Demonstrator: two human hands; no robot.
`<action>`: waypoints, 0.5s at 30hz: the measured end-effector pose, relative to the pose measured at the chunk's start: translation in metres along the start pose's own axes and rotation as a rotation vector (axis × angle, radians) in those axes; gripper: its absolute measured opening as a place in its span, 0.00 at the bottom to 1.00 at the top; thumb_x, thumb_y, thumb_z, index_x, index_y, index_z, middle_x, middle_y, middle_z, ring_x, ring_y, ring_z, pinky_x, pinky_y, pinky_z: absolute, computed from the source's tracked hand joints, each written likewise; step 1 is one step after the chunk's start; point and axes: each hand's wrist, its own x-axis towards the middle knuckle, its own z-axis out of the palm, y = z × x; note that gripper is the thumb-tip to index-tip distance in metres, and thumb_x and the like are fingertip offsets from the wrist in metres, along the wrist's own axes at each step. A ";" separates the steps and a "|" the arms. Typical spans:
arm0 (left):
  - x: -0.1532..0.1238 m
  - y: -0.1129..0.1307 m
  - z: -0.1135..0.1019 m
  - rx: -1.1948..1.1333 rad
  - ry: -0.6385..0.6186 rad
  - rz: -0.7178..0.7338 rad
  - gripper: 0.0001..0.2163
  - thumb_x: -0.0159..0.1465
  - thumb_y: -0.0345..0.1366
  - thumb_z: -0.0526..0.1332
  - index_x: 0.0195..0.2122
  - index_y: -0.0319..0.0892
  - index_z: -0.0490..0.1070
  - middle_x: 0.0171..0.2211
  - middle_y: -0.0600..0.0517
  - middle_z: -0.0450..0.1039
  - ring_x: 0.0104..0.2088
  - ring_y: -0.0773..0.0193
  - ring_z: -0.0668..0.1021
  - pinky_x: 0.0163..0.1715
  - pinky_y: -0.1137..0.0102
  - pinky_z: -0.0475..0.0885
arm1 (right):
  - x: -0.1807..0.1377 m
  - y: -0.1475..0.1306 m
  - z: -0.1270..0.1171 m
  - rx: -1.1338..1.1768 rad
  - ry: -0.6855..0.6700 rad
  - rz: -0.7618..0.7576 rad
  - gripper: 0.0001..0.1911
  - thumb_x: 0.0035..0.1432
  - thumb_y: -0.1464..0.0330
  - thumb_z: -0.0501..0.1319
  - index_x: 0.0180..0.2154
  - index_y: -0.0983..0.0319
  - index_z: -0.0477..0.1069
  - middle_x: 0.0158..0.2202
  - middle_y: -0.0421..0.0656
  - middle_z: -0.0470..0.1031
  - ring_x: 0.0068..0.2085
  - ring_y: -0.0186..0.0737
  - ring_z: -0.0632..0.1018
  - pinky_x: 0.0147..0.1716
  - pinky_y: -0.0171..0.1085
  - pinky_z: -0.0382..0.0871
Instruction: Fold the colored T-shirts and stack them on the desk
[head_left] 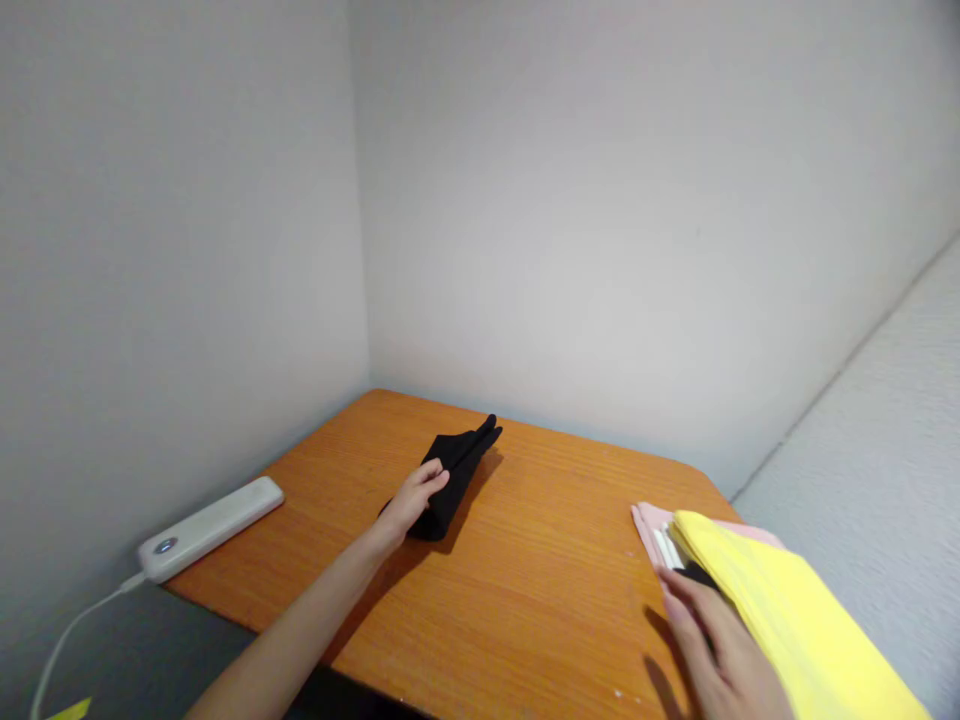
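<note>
My left hand (417, 498) reaches out over the orange wooden table (525, 580) and grips a folded black cloth (459, 470) near the table's far middle; the fingers curl round its near end. My right hand (712, 650) lies at the table's right front, fingers stretched flat beside a stack of folded cloths. That stack has a yellow cloth (780, 620) on top, with white and black layers (679, 560) under it and a pink cloth (652, 525) at the bottom. The right fingertips touch the stack's left edge.
A white power bank (210, 525) with a white cable (67, 640) lies at the table's left edge. Plain walls close in the table at left and back. A pale textured surface (885, 450) runs along the right side.
</note>
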 end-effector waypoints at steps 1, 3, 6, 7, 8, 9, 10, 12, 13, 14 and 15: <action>-0.020 0.003 0.008 -0.067 -0.026 0.014 0.18 0.62 0.54 0.56 0.27 0.43 0.63 0.30 0.55 0.70 0.36 0.61 0.75 0.35 0.70 0.69 | -0.006 -0.014 0.018 0.149 -0.084 0.068 0.28 0.59 0.45 0.53 0.48 0.57 0.73 0.48 0.50 0.76 0.49 0.53 0.76 0.46 0.48 0.73; -0.062 0.008 0.025 -0.236 -0.068 0.009 0.17 0.59 0.53 0.60 0.29 0.43 0.68 0.34 0.52 0.74 0.42 0.57 0.76 0.43 0.67 0.70 | -0.016 -0.038 0.055 0.457 -0.222 0.187 0.24 0.62 0.48 0.54 0.46 0.59 0.73 0.44 0.50 0.77 0.44 0.49 0.78 0.40 0.43 0.75; -0.119 0.014 0.045 -0.372 -0.053 -0.039 0.15 0.60 0.50 0.62 0.38 0.44 0.75 0.43 0.48 0.76 0.50 0.53 0.75 0.53 0.62 0.67 | -0.020 -0.054 0.100 0.571 -0.233 0.257 0.18 0.65 0.56 0.58 0.47 0.63 0.70 0.43 0.45 0.75 0.38 0.39 0.77 0.36 0.40 0.75; -0.133 0.015 0.048 -0.378 -0.019 -0.035 0.15 0.61 0.49 0.61 0.42 0.45 0.75 0.47 0.48 0.76 0.53 0.53 0.74 0.56 0.61 0.66 | -0.018 -0.055 0.110 0.580 -0.224 0.274 0.17 0.65 0.58 0.59 0.47 0.63 0.69 0.41 0.44 0.74 0.36 0.37 0.77 0.34 0.39 0.75; -0.145 0.016 0.051 -0.380 0.029 -0.018 0.16 0.63 0.49 0.60 0.45 0.45 0.75 0.51 0.48 0.75 0.55 0.53 0.72 0.58 0.60 0.63 | -0.017 -0.054 0.118 0.595 -0.218 0.292 0.16 0.65 0.58 0.59 0.45 0.63 0.69 0.39 0.43 0.74 0.33 0.35 0.76 0.31 0.37 0.74; -0.153 0.016 0.051 -0.388 0.088 0.010 0.16 0.64 0.48 0.59 0.47 0.46 0.74 0.54 0.48 0.73 0.58 0.53 0.71 0.61 0.60 0.61 | -0.015 -0.053 0.122 0.618 -0.217 0.308 0.15 0.65 0.58 0.59 0.43 0.63 0.68 0.35 0.41 0.74 0.30 0.35 0.76 0.27 0.35 0.73; -0.159 0.016 0.051 -0.409 0.162 0.040 0.15 0.66 0.47 0.57 0.49 0.46 0.72 0.57 0.47 0.70 0.60 0.54 0.69 0.62 0.59 0.59 | -0.013 -0.051 0.125 0.650 -0.216 0.316 0.13 0.64 0.57 0.58 0.40 0.61 0.66 0.32 0.40 0.74 0.26 0.34 0.75 0.22 0.33 0.70; -0.166 0.013 0.047 -0.467 0.325 0.094 0.15 0.68 0.45 0.54 0.51 0.46 0.68 0.62 0.47 0.64 0.62 0.55 0.66 0.64 0.58 0.57 | -0.010 -0.049 0.124 0.715 -0.191 0.304 0.12 0.62 0.57 0.57 0.37 0.58 0.60 0.27 0.36 0.72 0.21 0.33 0.73 0.15 0.29 0.61; -0.169 0.010 0.046 -0.480 0.400 0.117 0.13 0.69 0.45 0.54 0.50 0.46 0.67 0.63 0.47 0.62 0.63 0.56 0.64 0.64 0.58 0.57 | -0.009 -0.049 0.122 0.726 -0.168 0.288 0.11 0.61 0.58 0.56 0.37 0.57 0.58 0.27 0.35 0.72 0.20 0.33 0.73 0.13 0.28 0.58; -0.172 0.006 0.045 -0.471 0.449 0.139 0.11 0.69 0.44 0.54 0.47 0.46 0.67 0.64 0.47 0.61 0.64 0.56 0.63 0.64 0.57 0.57 | -0.009 -0.049 0.119 0.700 -0.143 0.267 0.11 0.60 0.58 0.55 0.39 0.56 0.57 0.27 0.34 0.71 0.19 0.33 0.72 0.12 0.28 0.57; -0.177 0.002 0.045 -0.445 0.459 0.161 0.09 0.68 0.43 0.55 0.42 0.46 0.66 0.64 0.47 0.60 0.64 0.55 0.63 0.63 0.57 0.58 | -0.009 -0.049 0.115 0.628 -0.119 0.241 0.12 0.60 0.58 0.55 0.42 0.56 0.57 0.27 0.34 0.71 0.19 0.34 0.73 0.13 0.29 0.58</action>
